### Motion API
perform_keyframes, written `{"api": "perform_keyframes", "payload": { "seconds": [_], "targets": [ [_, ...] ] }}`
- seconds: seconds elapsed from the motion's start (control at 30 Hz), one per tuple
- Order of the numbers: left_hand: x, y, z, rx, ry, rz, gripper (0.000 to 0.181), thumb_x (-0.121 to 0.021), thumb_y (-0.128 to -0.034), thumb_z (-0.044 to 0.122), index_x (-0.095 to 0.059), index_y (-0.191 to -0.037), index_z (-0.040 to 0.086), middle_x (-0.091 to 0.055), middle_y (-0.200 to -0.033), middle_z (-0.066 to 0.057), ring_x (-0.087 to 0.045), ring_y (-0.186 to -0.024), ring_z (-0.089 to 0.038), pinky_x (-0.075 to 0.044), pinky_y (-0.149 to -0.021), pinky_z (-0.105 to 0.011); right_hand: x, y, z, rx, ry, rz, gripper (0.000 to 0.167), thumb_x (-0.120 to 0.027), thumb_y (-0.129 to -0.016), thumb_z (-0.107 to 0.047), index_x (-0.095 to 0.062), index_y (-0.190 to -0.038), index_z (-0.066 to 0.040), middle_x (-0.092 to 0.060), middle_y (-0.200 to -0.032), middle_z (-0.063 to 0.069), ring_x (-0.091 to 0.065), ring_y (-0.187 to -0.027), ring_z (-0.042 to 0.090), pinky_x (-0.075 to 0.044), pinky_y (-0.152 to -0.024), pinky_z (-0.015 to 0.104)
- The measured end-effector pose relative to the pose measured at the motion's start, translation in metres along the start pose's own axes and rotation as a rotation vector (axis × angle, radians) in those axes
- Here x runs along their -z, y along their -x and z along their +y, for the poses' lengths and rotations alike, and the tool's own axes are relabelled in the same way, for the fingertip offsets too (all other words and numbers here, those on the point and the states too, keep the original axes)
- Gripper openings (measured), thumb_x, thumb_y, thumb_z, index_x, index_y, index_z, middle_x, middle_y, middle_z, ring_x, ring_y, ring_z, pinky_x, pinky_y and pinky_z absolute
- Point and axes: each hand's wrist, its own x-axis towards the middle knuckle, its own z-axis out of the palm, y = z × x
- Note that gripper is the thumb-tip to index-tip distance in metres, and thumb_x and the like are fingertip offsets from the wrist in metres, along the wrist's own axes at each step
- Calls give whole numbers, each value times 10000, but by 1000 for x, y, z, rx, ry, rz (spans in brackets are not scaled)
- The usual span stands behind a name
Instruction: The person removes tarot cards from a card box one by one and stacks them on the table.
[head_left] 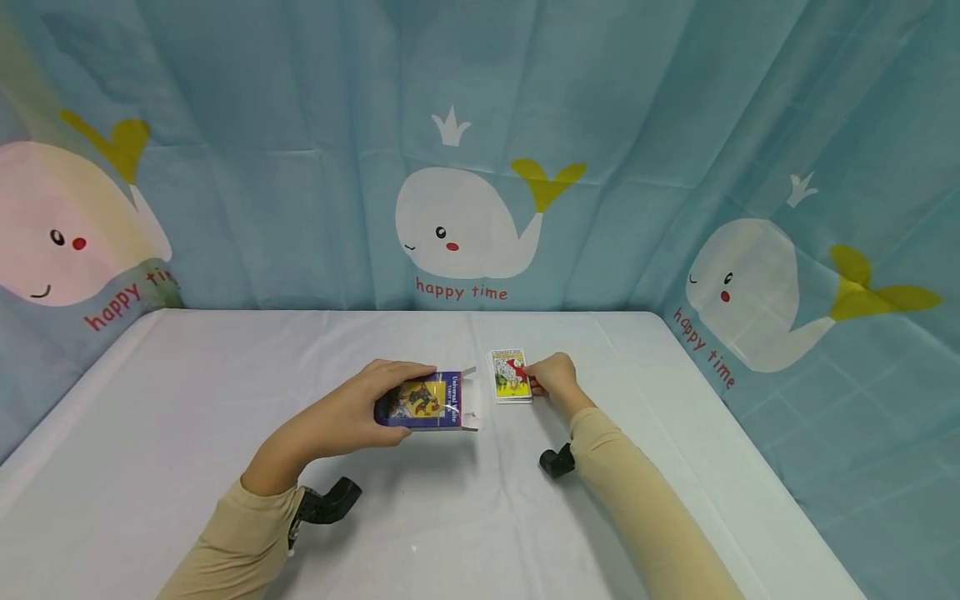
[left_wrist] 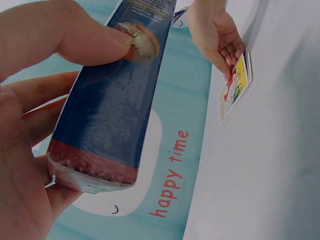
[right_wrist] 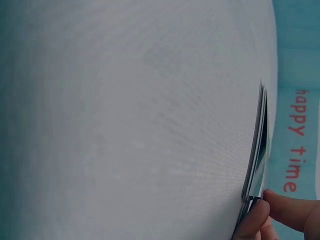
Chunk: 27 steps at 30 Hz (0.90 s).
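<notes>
My left hand (head_left: 341, 414) grips a blue tarot card box (head_left: 431, 402), thumb on one long edge and fingers on the other. The box is held above the table, its end flap open toward the right. Seen from the left wrist, the thumb presses the box's dark blue narrow side (left_wrist: 105, 110). A small pile of tarot cards (head_left: 510, 383) lies on the table to the right of the box, a yellow picture card on top. At the pile's right edge my right hand (head_left: 555, 379) pinches cards between thumb and finger; in the right wrist view, card edges (right_wrist: 256, 145) stand slightly apart. How many are pinched cannot be told.
A white cloth covers the table (head_left: 405, 533). Behind and to the right hangs a light blue curtain (head_left: 300, 225) printed with whales. Black camera mounts (head_left: 330, 502) sit at both wrists, above the cloth.
</notes>
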Motion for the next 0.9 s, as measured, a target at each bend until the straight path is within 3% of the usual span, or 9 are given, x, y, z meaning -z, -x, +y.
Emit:
{"api": "perform_keyframes", "payload": {
  "seconds": [0.67, 0.9],
  "targets": [
    [-1, 0, 0, -7, 14, -2, 708, -767, -811, 141, -497, -1464, 190, -521, -1434, -53, -457, -1251, -244, -462, -933, -382, -1, 4, -3, 7, 105, 31, 289, -711, -896, -108, -631, -1085, 94, -539, -601, 27, -503, -437, 56, -457, -448, 163],
    [-1, 0, 1, -4, 20, -1, 711, -765, -810, 130, -496, -1465, 190, -517, -1437, -59, -457, -1252, -245, -460, -930, -371, -4, 3, -4, -3, 137, 37, 321, -695, -900, -110, -596, -1133, 86, -544, -703, 58, -507, -454, 66, -455, -452, 166]
  ]
}}
